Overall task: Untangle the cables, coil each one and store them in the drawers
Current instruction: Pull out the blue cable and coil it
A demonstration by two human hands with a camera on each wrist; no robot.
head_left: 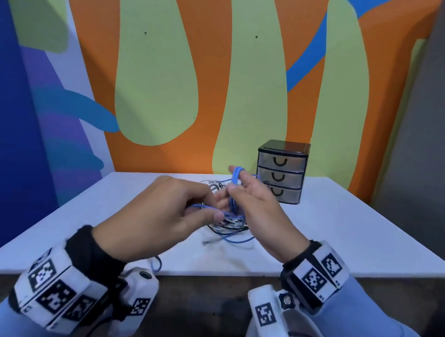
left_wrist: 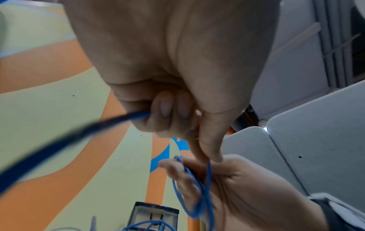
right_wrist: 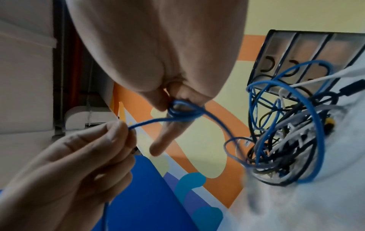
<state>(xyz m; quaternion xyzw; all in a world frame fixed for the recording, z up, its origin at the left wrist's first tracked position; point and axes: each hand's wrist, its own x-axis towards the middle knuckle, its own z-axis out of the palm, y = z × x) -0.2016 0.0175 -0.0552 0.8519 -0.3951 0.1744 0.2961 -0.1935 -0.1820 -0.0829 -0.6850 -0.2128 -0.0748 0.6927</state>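
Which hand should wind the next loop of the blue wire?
Probably the left hand. It pinches the loose run of the blue cable, so it can lead it around. The right hand already has the coil's loops wrapped round its fingers, so it works best as the holder.

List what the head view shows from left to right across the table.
left hand gripping the blue cable → right hand with blue loops wound round its fingers → drawer unit.
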